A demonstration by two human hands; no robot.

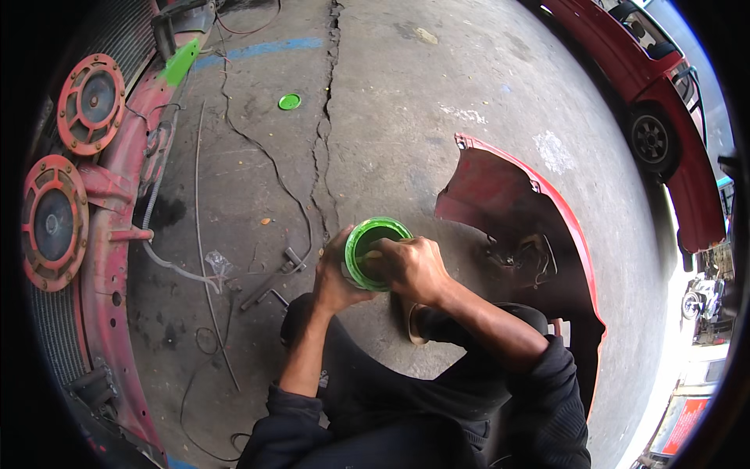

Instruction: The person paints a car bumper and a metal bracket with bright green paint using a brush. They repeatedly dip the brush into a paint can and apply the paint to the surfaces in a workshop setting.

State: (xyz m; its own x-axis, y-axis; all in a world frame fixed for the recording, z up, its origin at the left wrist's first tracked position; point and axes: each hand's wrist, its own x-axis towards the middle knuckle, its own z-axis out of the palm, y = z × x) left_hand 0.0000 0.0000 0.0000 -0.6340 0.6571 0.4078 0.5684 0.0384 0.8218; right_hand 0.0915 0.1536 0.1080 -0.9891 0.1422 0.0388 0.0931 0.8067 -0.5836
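Note:
A green paint can (356,276) is held upright in front of me, its top off and its inside dark. My left hand (334,272) wraps round the can's left side. My right hand (414,267) is closed over the right part of the rim, fingers reaching into the opening; I cannot make out what they grip. A round green lid (290,102) lies on the floor farther ahead. Below my hands are my dark-clothed legs.
At left stands a red vehicle front (117,211) with two round horns. A detached red body panel (569,227) lies at right. Cables (269,148) and a metal tool (293,258) lie on the cracked concrete floor (375,117). A red vehicle (672,141) stands at far right.

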